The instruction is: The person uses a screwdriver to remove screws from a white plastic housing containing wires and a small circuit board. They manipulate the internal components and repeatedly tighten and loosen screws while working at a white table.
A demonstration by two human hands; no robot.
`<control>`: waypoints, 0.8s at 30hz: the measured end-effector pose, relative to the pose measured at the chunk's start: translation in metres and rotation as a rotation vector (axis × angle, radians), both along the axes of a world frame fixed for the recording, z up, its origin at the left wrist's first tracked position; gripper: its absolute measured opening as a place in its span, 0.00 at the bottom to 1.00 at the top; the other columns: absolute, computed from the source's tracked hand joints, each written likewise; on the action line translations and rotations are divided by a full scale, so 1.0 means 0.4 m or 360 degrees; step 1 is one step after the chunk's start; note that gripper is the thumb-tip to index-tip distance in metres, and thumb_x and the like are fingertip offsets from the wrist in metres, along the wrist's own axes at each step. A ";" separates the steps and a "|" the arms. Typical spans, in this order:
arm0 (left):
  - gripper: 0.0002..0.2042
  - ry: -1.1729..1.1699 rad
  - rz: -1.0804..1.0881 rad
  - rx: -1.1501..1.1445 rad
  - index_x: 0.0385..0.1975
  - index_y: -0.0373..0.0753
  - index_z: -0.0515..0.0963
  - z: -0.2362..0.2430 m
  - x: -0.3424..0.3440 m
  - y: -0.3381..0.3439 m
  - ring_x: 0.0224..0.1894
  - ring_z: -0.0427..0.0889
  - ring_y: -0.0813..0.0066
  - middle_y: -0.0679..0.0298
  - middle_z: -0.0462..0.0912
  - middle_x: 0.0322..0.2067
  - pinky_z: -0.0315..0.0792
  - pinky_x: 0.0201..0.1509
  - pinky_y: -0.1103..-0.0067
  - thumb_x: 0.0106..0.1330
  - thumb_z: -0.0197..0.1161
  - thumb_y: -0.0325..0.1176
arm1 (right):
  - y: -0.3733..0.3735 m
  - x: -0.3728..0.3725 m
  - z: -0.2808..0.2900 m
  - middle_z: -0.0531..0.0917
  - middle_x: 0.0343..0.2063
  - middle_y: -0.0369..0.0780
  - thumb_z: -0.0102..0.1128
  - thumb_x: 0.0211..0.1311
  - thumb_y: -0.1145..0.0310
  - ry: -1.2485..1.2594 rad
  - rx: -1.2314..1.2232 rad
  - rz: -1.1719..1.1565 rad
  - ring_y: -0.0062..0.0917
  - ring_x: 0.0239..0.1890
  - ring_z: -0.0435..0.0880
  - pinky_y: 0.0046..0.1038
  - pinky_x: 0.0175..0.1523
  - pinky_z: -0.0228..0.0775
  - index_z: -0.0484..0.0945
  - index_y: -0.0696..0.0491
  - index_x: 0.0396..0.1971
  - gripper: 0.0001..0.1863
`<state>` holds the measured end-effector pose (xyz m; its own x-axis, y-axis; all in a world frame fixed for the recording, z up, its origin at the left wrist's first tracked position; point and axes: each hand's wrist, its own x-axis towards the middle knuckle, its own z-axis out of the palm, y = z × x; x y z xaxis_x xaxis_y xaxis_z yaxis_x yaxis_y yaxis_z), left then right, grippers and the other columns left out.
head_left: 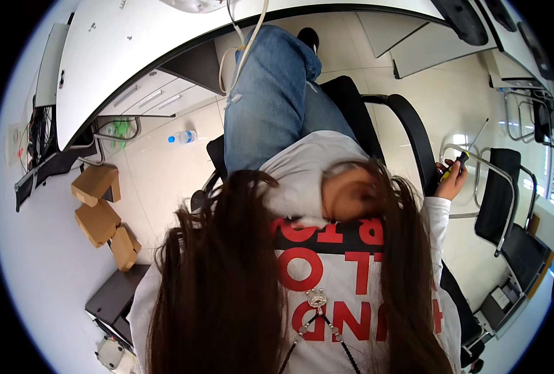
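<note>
Out at the right, my right hand (452, 181) is closed around the yellow and black handle of a screwdriver (460, 166). Its long thin shaft points up and away from me. My left hand (351, 194) is in front of my chest, near the hair hanging on the right side. Motion smears it and hair covers part of it, so its fingers do not show clearly. Whether it holds anything cannot be made out.
A white desk (183, 25) curves across the far side, with a pale cable (249, 53) hanging off it. A water bottle (183, 136) lies on the floor. Cardboard boxes (96, 222) are at the left. Black chairs (498, 193) stand at the right, beyond my chair's armrest (411, 134).
</note>
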<state>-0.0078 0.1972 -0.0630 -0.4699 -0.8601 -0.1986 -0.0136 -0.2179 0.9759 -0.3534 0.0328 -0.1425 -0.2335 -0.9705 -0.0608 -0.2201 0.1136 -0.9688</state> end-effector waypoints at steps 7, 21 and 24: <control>0.08 0.0065 -0.0139 0.0001 0.32 0.36 0.72 0.045 -0.056 -0.074 0.30 0.75 0.68 0.58 0.75 0.28 0.68 0.34 0.79 0.55 0.59 0.31 | 0.001 -0.012 -0.002 0.77 0.32 0.41 0.47 0.65 0.58 0.0004 0.0006 0.0020 0.27 0.25 0.80 0.22 0.30 0.70 0.62 0.56 0.46 0.18; 0.11 -0.0054 0.0237 0.0409 0.35 0.35 0.73 -0.023 0.076 0.255 0.32 0.73 0.81 0.64 0.76 0.28 0.67 0.34 0.83 0.59 0.60 0.37 | -0.006 -0.026 -0.017 0.76 0.31 0.42 0.48 0.65 0.59 0.0041 -0.0025 0.0075 0.26 0.23 0.78 0.22 0.30 0.71 0.64 0.58 0.45 0.18; 0.15 -0.0553 0.0280 -0.0037 0.38 0.36 0.72 -0.023 0.093 0.298 0.39 0.73 0.75 0.64 0.74 0.32 0.68 0.40 0.80 0.54 0.63 0.37 | -0.015 -0.047 -0.031 0.76 0.30 0.42 0.49 0.64 0.59 0.0052 -0.0031 0.0107 0.26 0.24 0.79 0.22 0.30 0.72 0.65 0.58 0.44 0.18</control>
